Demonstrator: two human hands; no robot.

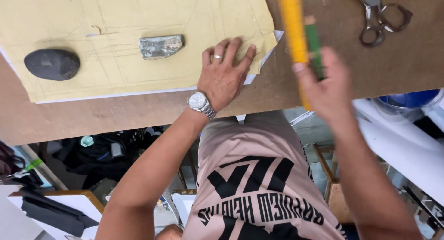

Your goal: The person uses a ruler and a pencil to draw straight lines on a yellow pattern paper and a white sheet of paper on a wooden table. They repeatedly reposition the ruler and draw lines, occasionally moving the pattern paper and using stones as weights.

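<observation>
- Head view: left hand [225,73] lies flat, fingers spread, grasping nothing, pressing creased yellow paper [129,36] onto the brown bench [323,78].
- Right hand [326,85], blurred, grips a long yellow ruler [292,27] and green pencil [313,43].
- Smooth dark stone [52,64], grey block [160,46] weigh the paper; metal scissors [381,18] lie apart.

Yellow ruler [292,27], green pencil [313,43], tan paper pattern [138,18], black stone [52,64].
</observation>
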